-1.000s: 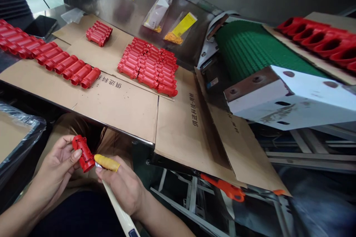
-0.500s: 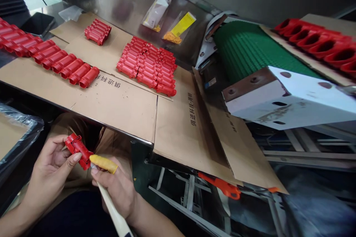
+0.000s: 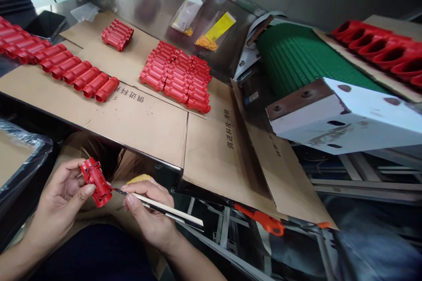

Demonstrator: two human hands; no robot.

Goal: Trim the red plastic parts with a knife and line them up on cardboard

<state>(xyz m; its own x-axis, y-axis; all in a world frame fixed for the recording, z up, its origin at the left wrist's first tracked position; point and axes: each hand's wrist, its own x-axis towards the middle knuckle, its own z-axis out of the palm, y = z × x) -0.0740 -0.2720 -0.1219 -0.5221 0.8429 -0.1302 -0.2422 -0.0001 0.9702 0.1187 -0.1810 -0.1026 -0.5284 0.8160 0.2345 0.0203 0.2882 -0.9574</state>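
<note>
My left hand (image 3: 64, 197) grips a red plastic tubular part (image 3: 95, 182) above my lap, thumb along its lower side. The part is tilted, and its molded face with recesses and dark edges shows. In my right hand (image 3: 153, 213) is a slim white-handled tool (image 3: 171, 209) with a dark, thin tip. That tip sits at the lower right side of the red part; whether it touches cannot be made out. A yellow finger cot (image 3: 140, 178) covers one of my right fingers.
On the cardboard-covered table (image 3: 148, 127) lie a row of red tubes (image 3: 81, 74) and a block of red parts (image 3: 176, 77). A green conveyor belt (image 3: 296, 57) with more red parts (image 3: 379, 48) stands right. A plastic-lined box (image 3: 42, 145) is at left.
My right hand has shifted slightly right and turned, so the tool's handle now points right instead of down. The red part has rolled a little, showing more of its recessed face.
</note>
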